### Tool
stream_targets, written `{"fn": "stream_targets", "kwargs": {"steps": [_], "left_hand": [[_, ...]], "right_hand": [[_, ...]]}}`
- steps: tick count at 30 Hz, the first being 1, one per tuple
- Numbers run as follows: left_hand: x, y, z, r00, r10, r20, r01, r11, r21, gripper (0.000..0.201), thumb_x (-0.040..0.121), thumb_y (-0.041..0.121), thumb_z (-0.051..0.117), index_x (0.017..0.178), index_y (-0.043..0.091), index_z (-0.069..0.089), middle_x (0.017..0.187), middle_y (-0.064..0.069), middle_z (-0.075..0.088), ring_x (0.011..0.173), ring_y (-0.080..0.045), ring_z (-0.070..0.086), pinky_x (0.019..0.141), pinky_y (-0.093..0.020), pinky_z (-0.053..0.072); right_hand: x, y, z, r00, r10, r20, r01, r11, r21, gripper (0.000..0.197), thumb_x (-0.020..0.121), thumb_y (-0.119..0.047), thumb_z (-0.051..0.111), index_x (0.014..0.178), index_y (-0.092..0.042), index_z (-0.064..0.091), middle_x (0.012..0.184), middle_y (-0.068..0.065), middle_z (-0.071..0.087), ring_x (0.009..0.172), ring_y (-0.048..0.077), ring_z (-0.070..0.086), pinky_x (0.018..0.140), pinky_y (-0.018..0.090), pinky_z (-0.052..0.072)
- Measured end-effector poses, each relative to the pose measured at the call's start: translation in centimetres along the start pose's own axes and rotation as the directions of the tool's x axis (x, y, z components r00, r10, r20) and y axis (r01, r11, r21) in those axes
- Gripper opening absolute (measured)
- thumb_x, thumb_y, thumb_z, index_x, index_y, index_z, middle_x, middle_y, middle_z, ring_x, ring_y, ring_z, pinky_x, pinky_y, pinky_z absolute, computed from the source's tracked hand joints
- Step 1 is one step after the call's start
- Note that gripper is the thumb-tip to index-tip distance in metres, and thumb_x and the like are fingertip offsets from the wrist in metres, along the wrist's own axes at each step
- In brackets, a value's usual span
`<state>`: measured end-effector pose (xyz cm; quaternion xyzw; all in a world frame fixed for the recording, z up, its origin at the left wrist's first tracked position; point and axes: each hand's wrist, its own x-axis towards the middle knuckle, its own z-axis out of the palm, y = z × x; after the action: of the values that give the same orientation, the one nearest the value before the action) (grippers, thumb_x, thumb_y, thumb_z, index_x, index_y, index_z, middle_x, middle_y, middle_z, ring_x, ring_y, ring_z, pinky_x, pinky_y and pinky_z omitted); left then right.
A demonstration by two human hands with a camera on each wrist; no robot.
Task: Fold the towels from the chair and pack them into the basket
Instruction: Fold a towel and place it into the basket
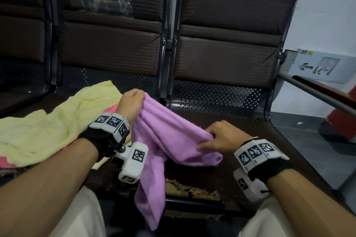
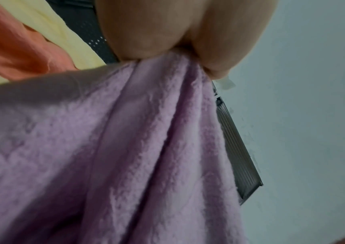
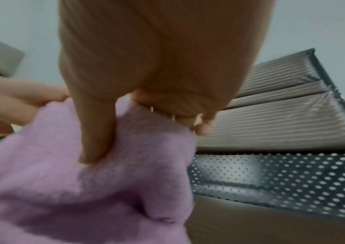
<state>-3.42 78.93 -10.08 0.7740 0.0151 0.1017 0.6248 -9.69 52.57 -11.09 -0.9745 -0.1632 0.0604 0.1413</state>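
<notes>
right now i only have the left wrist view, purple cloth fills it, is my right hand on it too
Observer: Yes. The right hand grips a bunched part of the soft purple terry towel, to the right of the left hand, which holds it higher.
Operator: does any of it hang free
Observer: Yes, a long tail drops between the knees, below the front edge of the dark brown perforated metal chair seat.
Operator: what else is left on the chair
Observer: A crumpled pale yellow towel lies on the seat to the left, with pink cloth showing under it.
Operator: where's the basket
Observer: It is in none of the three views.
</notes>
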Motion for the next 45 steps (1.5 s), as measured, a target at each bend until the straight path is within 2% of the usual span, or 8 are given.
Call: {"fn": "stream_targets", "kwargs": {"steps": [4,8,16,19,23,30,38,45], "left_hand": [[0.4,-0.2,-1.2,0.996,-0.043,-0.08,0.048,0.997,0.061,0.032,0.082,0.01,0.043,0.052,0.016,0.035,0.056,-0.001,0.032,0.06,-0.018,0.028,0.057,-0.034,0.025],[-0.2,-0.5,-1.3,1.0,-0.002,-0.007,0.004,0.969,0.248,0.029,0.083,0.012,0.043,0.054,0.014,0.043,0.06,-0.004,0.042,0.064,-0.02,0.036,0.062,-0.033,0.03],[-0.3,-1.2,-1.3,0.991,0.061,-0.121,-0.007,0.916,0.4,0.021,0.089,0.018,0.046,0.09,0.004,0.062,0.098,-0.018,0.064,0.097,-0.035,0.055,0.085,-0.035,0.04],[-0.1,-1.1,-1.6,0.979,0.079,-0.187,0.004,0.913,0.408,0.022,0.09,0.017,0.045,0.092,0.002,0.061,0.102,-0.022,0.063,0.098,-0.037,0.054,0.083,-0.036,0.039],[-0.2,-0.9,-1.5,0.974,0.107,-0.199,-0.015,0.909,0.417,0.021,0.09,0.017,0.044,0.09,0.002,0.059,0.101,-0.023,0.062,0.097,-0.038,0.054,0.082,-0.036,0.039],[0.6,-1.6,-2.4,0.968,0.068,-0.242,0.044,0.903,0.428,0.023,0.09,0.019,0.043,0.092,0.004,0.06,0.106,-0.021,0.063,0.102,-0.038,0.053,0.086,-0.036,0.039],[1.1,-2.1,-2.3,0.959,0.059,-0.275,0.069,0.899,0.433,0.027,0.09,0.018,0.043,0.099,-0.001,0.06,0.11,-0.024,0.062,0.104,-0.04,0.053,0.087,-0.037,0.04],[1.0,-1.9,-2.1,0.964,0.017,-0.267,0.094,0.913,0.397,0.028,0.091,0.018,0.042,0.102,0.0,0.06,0.113,-0.023,0.061,0.106,-0.039,0.052,0.088,-0.037,0.04]], "right_hand": [[-1.3,2.5,0.0,0.961,0.238,0.142,-0.171,0.913,-0.371,0.047,0.075,-0.07,0.058,0.07,-0.025,0.049,0.076,-0.009,0.059,0.079,0.017,0.055,0.073,0.029,0.032],[-2.5,3.5,-0.6,0.949,0.296,-0.108,-0.314,0.916,-0.248,0.024,0.083,-0.045,0.06,0.099,-0.028,0.064,0.106,0.004,0.067,0.104,0.027,0.06,0.093,0.038,0.041],[-3.6,2.8,-2.3,0.798,0.273,-0.536,-0.351,0.935,-0.045,0.004,0.075,-0.026,0.071,0.074,-0.023,0.068,0.079,0.008,0.068,0.081,0.028,0.062,0.071,0.031,0.047],[-3.9,2.9,-2.1,0.868,0.263,-0.422,-0.363,0.915,-0.178,0.028,0.072,-0.033,0.073,0.059,-0.024,0.05,0.068,-0.001,0.058,0.075,0.023,0.058,0.067,0.028,0.039],[-4.2,3.3,-1.3,0.972,0.232,-0.042,-0.236,0.959,-0.159,0.031,0.08,-0.04,0.069,0.059,-0.025,0.053,0.069,-0.004,0.06,0.071,0.016,0.058,0.062,0.029,0.044],[-4.6,3.8,-1.1,0.974,0.171,0.15,-0.179,0.983,0.045,0.015,0.084,-0.028,0.069,0.069,-0.026,0.067,0.06,-0.011,0.069,0.058,0.002,0.067,0.057,0.015,0.046],[-4.2,4.6,-1.4,0.887,0.306,-0.346,-0.113,0.869,0.481,0.019,0.086,-0.021,0.068,0.082,-0.015,0.05,0.063,0.0,0.072,0.046,0.023,0.067,0.038,0.025,0.046],[-3.8,5.4,-1.1,0.833,0.248,-0.495,-0.135,0.958,0.252,0.023,0.081,-0.037,0.069,0.073,-0.029,0.049,0.069,-0.009,0.063,0.066,0.003,0.059,0.057,0.02,0.04]]}}
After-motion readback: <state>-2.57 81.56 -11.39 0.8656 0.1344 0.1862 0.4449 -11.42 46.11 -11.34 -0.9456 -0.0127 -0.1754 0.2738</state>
